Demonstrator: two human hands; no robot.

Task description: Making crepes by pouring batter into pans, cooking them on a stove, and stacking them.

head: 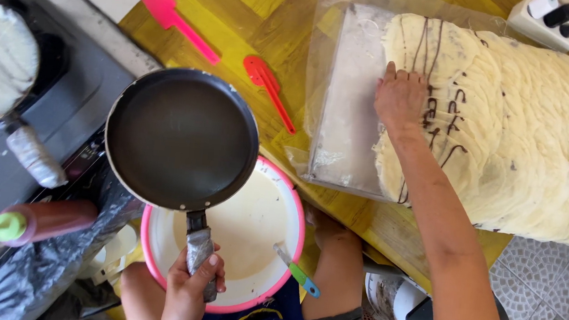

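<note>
Evidently the step in hand is between 2 pancakes: the left hand [189, 287] is clamped around the wrapped handle of the dark frying pan [182, 137], holding it empty over the pink-rimmed basin of batter [270, 248], which sits at 6 o'clock in the view. The right hand [398, 98], at 2 o'clock from the pan, lies palm down with its fingers [391, 71] loosely spread on the big stack of thin pale crepes [507, 124], at the stack's left edge where dark chocolate lines run (whether it pinches a sheet I cannot tell). The stack rests on a clear plastic sheet [344, 103] over the yellow table [270, 14]. I judge the next move calls for lowering the pan level toward the batter while the right hand comes free of the stack. A small green-handled tool [296, 272] leans in the basin at 4 o'clock
</note>
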